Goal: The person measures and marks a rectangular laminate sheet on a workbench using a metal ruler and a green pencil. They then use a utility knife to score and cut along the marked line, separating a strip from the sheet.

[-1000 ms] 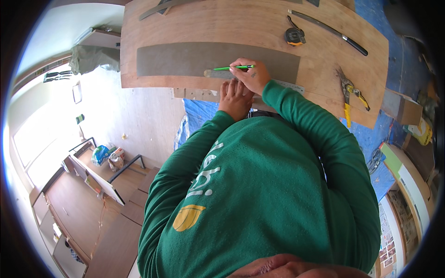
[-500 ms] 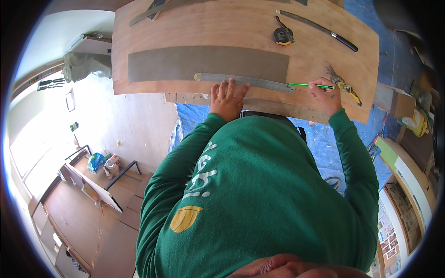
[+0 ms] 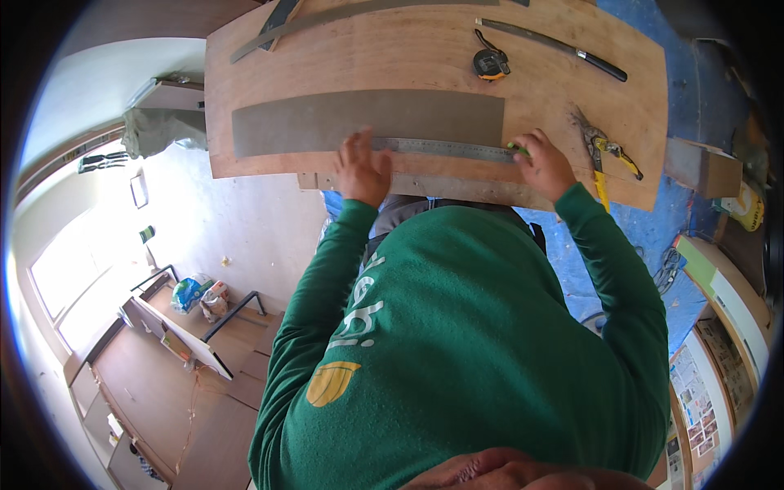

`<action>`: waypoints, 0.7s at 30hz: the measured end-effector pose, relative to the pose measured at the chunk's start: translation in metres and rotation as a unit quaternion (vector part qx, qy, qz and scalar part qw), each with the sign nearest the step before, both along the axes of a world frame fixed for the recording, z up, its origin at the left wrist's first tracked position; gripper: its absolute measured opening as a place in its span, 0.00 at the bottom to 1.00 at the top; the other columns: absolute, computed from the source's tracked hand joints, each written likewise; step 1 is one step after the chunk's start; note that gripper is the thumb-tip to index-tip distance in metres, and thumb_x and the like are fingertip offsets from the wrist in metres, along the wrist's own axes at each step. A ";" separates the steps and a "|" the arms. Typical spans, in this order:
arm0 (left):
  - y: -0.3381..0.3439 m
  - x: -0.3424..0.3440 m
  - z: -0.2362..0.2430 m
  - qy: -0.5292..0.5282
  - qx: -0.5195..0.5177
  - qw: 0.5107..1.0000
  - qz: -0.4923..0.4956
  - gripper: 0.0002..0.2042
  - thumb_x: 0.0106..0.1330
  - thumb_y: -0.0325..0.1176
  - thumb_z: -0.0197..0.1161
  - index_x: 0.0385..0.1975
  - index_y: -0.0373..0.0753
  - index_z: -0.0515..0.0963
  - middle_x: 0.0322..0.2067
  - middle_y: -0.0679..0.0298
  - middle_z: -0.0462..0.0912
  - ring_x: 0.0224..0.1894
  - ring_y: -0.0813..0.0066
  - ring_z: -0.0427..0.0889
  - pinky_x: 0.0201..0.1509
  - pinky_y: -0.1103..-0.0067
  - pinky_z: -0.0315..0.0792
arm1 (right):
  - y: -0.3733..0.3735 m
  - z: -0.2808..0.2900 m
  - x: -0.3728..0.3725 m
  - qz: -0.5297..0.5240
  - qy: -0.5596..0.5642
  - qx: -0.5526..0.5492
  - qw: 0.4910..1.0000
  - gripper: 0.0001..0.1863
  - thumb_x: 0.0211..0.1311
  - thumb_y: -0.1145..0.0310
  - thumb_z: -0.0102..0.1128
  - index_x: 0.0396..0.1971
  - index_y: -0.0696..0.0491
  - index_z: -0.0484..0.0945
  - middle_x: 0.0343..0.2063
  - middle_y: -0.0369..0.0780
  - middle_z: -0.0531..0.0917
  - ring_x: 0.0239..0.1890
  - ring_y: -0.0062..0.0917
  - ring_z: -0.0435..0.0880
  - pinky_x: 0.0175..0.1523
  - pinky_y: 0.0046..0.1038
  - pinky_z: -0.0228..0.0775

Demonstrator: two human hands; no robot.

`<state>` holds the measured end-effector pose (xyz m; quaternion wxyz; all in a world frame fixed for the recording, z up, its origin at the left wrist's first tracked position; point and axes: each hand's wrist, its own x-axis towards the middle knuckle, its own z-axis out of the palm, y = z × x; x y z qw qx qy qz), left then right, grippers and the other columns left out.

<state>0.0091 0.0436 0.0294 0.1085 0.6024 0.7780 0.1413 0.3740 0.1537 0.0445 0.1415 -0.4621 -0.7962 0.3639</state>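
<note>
Grey and thin, the ruler (image 3: 445,148) lies along the near edge of the brown panel (image 3: 367,118) on the bench (image 3: 367,57), liable to skew if pressed unevenly, while the left hand (image 3: 362,170), whose grip I cannot tell, sits over that edge, apart from the right hand (image 3: 545,167), closed round a green pencil (image 3: 518,149) just off the panel's right end.

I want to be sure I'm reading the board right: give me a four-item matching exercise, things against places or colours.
1. ruler
2. tape measure
3. cutters
4. pencil

A. in the right hand
B. beyond the grey sheet
C. along the grey sheet's near edge
D. yellow-handled, right of the right hand

Pairs: 1-C; 2-B; 3-D; 4-A
</note>
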 end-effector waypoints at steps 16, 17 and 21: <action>-0.034 -0.048 -0.004 0.013 0.059 0.994 0.094 0.14 0.71 0.41 0.63 0.52 0.44 0.84 0.56 0.59 0.81 0.60 0.52 0.76 0.66 0.56 0.65 | -0.019 0.017 -0.014 0.047 -0.016 -0.036 0.998 0.09 0.62 0.73 0.64 0.42 0.56 0.78 0.37 0.48 0.83 0.43 0.49 0.83 0.47 0.44 0.76; -0.041 -0.049 -0.004 0.005 0.071 0.993 0.098 0.14 0.71 0.41 0.63 0.51 0.44 0.84 0.56 0.58 0.81 0.60 0.52 0.76 0.67 0.55 0.65 | -0.019 0.023 -0.014 0.032 0.001 -0.054 0.998 0.09 0.63 0.73 0.64 0.42 0.56 0.79 0.37 0.48 0.84 0.43 0.49 0.83 0.48 0.43 0.76; -0.066 -0.051 -0.001 -0.071 0.076 0.985 0.140 0.13 0.69 0.37 0.67 0.51 0.42 0.84 0.52 0.56 0.82 0.53 0.54 0.80 0.59 0.60 0.72 | -0.011 0.023 -0.010 -0.006 0.053 -0.122 0.991 0.10 0.65 0.70 0.65 0.43 0.58 0.83 0.35 0.47 0.86 0.40 0.40 0.85 0.48 0.37 0.76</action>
